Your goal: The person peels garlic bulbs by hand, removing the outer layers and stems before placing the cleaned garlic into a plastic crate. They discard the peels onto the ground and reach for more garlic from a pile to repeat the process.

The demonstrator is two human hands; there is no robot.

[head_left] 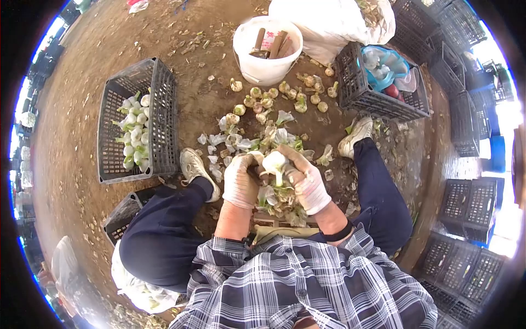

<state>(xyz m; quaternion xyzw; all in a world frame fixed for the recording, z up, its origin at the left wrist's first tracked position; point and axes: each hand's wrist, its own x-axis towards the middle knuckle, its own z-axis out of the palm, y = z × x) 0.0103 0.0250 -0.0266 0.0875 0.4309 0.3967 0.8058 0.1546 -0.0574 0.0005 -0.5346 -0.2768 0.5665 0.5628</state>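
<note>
A person in a black-and-white plaid shirt and navy trousers works over littered brown ground, a round white bulb with a pale green stem held up between two gloved hands at the centre of the view. The right hand, in a soiled white glove, closes its fingers against the bulb's side; the left hand, gloved alike, curls its fingers inward just beside it, though whether they pinch anything is hidden. Dry, papery peelings lie around and below the hands.

From the hands, a black plastic mesh crate at 10 o'clock holds cleaned white bulbs. Unpeeled brownish bulbs lie loose between 11 and 1 o'clock, just short of a round white plastic bucket at 12 with brown-handled tools inside. A large white sack sits at 1 o'clock; a second black crate at 2 o'clock holds a light blue plastic bag.
</note>
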